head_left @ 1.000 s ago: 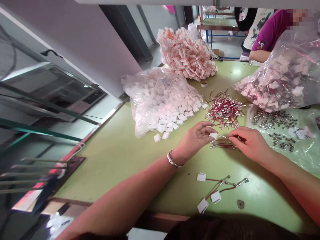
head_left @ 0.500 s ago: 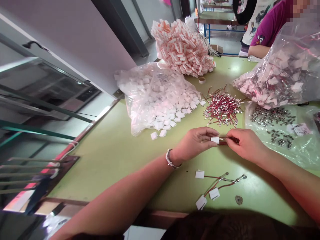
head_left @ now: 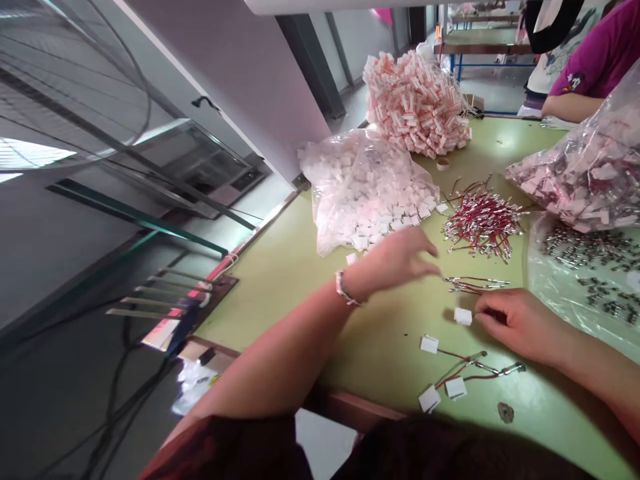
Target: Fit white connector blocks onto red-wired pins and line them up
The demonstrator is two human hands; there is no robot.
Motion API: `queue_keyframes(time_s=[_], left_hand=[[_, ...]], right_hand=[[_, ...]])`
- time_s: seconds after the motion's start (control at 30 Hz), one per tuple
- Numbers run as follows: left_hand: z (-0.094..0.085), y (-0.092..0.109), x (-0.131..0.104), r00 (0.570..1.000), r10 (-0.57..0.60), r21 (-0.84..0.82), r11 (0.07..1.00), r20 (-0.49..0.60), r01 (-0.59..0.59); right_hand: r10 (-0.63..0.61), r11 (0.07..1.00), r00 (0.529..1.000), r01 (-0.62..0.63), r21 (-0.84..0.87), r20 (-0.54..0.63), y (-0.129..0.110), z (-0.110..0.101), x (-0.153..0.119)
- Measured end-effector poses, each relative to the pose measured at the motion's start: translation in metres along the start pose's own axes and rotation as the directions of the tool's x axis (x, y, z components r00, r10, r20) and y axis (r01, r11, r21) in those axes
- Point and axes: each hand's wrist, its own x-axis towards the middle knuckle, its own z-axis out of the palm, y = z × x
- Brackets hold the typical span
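Observation:
My right hand (head_left: 515, 320) is closed in a pinch at the end of a white plastic connector (head_left: 463, 317); the lead behind it is mostly hidden by the fingers. My left hand (head_left: 400, 260) hangs over the table with thumb and fingers apart, holding nothing I can see, near loose white connectors (head_left: 361, 243) at the mouth of a clear bag (head_left: 327, 230). Between the hands and the heap lie a few red wires with metal ends (head_left: 477, 281). Closer to me, red leads join white connectors (head_left: 455, 387) to metal clips (head_left: 514, 369).
Behind lies a heap of red wires (head_left: 483, 223). Metal parts (head_left: 607, 297) rest on clear plastic at right, below a full bag (head_left: 595, 173). A pink-and-white pile (head_left: 415, 100), a tape roll (head_left: 443, 163) and a person in a purple sleeve (head_left: 597, 53) are farther back.
My hands have parted: the left has let go of the white connector and moved left, while the right has drawn it nearer to me. The view has swung left.

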Motion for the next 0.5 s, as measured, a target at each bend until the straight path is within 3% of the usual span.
queue_keyframes(time_s=[0.07,0.17,0.23,0.3,0.5], left_hand=[[-0.023,-0.025,-0.005,0.991,-0.132,0.320,0.939,-0.013,0.130],[-0.035,-0.057,-0.009,0.976,-0.198,0.492,0.861,0.091,0.129],[-0.031,-0.068,-0.007,0.968,-0.227,0.521,0.841,0.104,0.141],[-0.023,-0.071,-0.004,0.970,-0.229,0.540,0.829,0.087,0.147],[-0.002,-0.056,0.008,0.987,-0.159,0.378,0.913,-0.023,0.156]], right_hand=[[-0.062,0.998,0.998,0.062,0.000,0.026,-0.002,-0.004,0.002],[-0.007,0.998,0.993,-0.001,-0.069,-0.117,0.004,-0.008,0.014],[0.051,0.975,0.981,-0.090,-0.202,-0.188,0.013,-0.008,0.024],[0.069,0.935,0.980,-0.129,-0.331,-0.186,0.021,-0.004,0.033],[0.074,0.870,0.984,-0.143,-0.472,-0.162,0.028,0.006,0.040]])
